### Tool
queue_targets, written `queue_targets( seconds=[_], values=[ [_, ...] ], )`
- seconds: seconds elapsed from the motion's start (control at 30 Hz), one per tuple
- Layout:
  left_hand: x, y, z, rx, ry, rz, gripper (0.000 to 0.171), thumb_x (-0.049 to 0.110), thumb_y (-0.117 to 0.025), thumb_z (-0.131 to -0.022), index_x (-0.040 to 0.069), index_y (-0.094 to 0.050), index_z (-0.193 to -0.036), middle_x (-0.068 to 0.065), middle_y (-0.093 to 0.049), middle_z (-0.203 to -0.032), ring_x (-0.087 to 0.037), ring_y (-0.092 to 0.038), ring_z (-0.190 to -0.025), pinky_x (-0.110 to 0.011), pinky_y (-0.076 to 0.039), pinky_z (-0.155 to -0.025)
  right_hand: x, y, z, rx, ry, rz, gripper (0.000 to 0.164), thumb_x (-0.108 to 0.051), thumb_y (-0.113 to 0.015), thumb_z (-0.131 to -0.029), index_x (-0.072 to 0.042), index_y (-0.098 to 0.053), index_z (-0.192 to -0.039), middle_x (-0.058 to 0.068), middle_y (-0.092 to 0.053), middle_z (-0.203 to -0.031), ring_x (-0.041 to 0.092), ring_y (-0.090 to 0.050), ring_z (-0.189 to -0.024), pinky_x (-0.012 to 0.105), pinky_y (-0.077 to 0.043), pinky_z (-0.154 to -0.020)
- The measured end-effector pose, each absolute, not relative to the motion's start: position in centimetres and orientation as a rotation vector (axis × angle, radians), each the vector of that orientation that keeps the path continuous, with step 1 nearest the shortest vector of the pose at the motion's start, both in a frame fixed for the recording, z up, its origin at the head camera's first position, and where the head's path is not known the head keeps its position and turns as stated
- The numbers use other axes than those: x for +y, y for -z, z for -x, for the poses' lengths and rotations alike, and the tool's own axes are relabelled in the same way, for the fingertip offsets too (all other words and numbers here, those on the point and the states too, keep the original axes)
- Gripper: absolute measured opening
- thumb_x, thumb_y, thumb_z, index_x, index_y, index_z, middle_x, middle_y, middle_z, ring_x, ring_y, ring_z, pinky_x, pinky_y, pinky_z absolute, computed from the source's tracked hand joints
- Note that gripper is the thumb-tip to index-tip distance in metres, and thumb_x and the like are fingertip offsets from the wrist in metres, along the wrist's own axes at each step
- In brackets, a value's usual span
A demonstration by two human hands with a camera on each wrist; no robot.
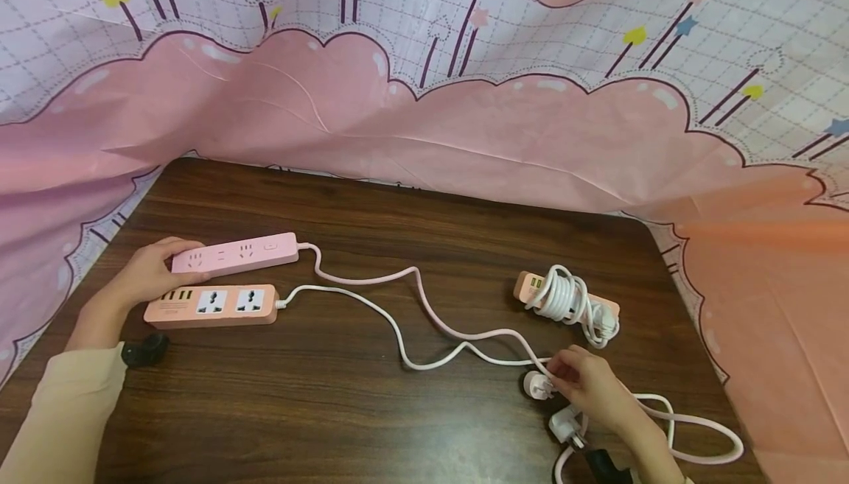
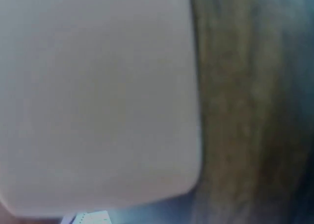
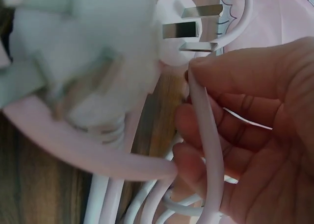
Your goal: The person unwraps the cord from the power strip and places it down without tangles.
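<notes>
White plug [image 3: 88,52] loomed in right-wrist view, right hand [image 3: 265,140] pinching pink cord [image 3: 210,150]; head view alone showed left hand [image 1: 149,272] gripping pink strip [image 1: 242,254].

No text is readable; small print [image 1: 174,306] on the orange strip [image 1: 224,303], left of frame, is too faint.
</notes>
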State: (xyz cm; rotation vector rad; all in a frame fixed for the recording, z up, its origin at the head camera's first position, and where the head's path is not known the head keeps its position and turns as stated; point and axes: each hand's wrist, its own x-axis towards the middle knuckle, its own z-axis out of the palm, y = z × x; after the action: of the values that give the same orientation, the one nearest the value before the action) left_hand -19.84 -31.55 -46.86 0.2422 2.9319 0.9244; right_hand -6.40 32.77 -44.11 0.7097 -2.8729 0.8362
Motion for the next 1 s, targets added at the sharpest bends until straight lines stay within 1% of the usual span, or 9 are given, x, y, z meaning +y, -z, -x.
queue_targets(
  seconds=[0.1, 0.2, 0.37, 0.47, 0.6, 0.77, 0.87, 1.0],
  values=[
    [-31.4, 46.6, 19.9, 2.906, -0.890, -0.236, 0.064, 0.032, -0.076, -0.077, -0.007, -0.052, -0.122, -0.033, -0.047, -0.123, -0.050, -0.041, -0.113, -0.064, -0.030, -0.092, 32.8, 44.1, 6.3, -2.844, -0.854, -0.691, 0.027, 0.012, -0.074, -0.067, -0.009, -0.063, -0.080, -0.007, -0.053, -0.076, -0.001, -0.049, -0.065, 0.020, -0.045, -0.052],
    [-31.1, 46.2, 19.9, 2.883, -0.861, -0.252, 0.065, 0.032, -0.076, -0.077, -0.008, -0.052, -0.123, -0.035, -0.047, -0.124, -0.050, -0.041, -0.114, -0.064, -0.029, -0.092, 32.8, 44.0, 6.4, -2.803, -0.867, -0.678, 0.027, 0.012, -0.075, -0.066, -0.008, -0.064, -0.081, -0.006, -0.055, -0.077, -0.001, -0.049, -0.065, 0.021, -0.045, -0.052],
    [-30.5, 45.5, 20.0, 2.848, -0.788, -0.291, 0.067, 0.033, -0.076, -0.076, -0.010, -0.052, -0.122, -0.037, -0.046, -0.123, -0.051, -0.040, -0.114, -0.064, -0.029, -0.094, 32.7, 43.9, 6.7, -2.766, -0.869, -0.662, 0.025, 0.008, -0.077, -0.067, -0.007, -0.064, -0.082, -0.005, -0.056, -0.078, -0.001, -0.052, -0.068, 0.023, -0.048, -0.053],
    [-30.2, 45.2, 20.1, 2.833, -0.755, -0.309, 0.067, 0.035, -0.077, -0.076, -0.009, -0.054, -0.121, -0.037, -0.048, -0.122, -0.051, -0.041, -0.114, -0.064, -0.029, -0.093, 32.7, 43.8, 6.7, -2.770, -0.850, -0.644, 0.025, 0.007, -0.077, -0.066, -0.007, -0.065, -0.083, -0.005, -0.056, -0.078, -0.001, -0.053, -0.069, 0.023, -0.048, -0.055],
    [-29.8, 45.0, 20.3, 2.813, -0.756, -0.327, 0.065, 0.033, -0.078, -0.075, -0.010, -0.055, -0.119, -0.035, -0.051, -0.120, -0.050, -0.043, -0.111, -0.064, -0.030, -0.092, 32.6, 43.3, 6.8, -2.759, -0.805, -0.645, 0.026, 0.008, -0.077, -0.065, -0.006, -0.065, -0.083, -0.005, -0.057, -0.077, -0.001, -0.053, -0.069, 0.026, -0.049, -0.055],
    [-29.5, 44.8, 20.6, 2.817, -0.733, -0.349, 0.067, 0.031, -0.079, -0.074, -0.013, -0.055, -0.118, -0.036, -0.053, -0.117, -0.050, -0.046, -0.107, -0.064, -0.031, -0.090, 32.7, 42.4, 6.8, -2.747, -0.772, -0.587, 0.023, 0.008, -0.076, -0.067, -0.004, -0.065, -0.083, -0.004, -0.059, -0.077, 0.001, -0.056, -0.069, 0.027, -0.052, -0.057],
    [-29.0, 44.2, 20.6, 2.821, -0.718, -0.342, 0.068, 0.032, -0.079, -0.074, -0.013, -0.054, -0.119, -0.037, -0.050, -0.119, -0.052, -0.043, -0.111, -0.064, -0.030, -0.092, 32.9, 42.1, 6.9, -2.719, -0.757, -0.546, 0.022, 0.009, -0.076, -0.068, -0.004, -0.065, -0.083, -0.003, -0.060, -0.077, 0.002, -0.058, -0.068, 0.025, -0.052, -0.057],
    [-27.7, 43.2, 20.6, 2.832, -0.758, -0.350, 0.066, 0.032, -0.077, -0.076, -0.011, -0.053, -0.121, -0.037, -0.047, -0.123, -0.052, -0.039, -0.116, -0.063, -0.028, -0.095, 33.3, 41.9, 7.0, -2.698, -0.735, -0.484, 0.022, 0.010, -0.075, -0.068, -0.003, -0.065, -0.081, -0.003, -0.059, -0.076, 0.003, -0.058, -0.068, 0.018, -0.050, -0.058]
  ],
)
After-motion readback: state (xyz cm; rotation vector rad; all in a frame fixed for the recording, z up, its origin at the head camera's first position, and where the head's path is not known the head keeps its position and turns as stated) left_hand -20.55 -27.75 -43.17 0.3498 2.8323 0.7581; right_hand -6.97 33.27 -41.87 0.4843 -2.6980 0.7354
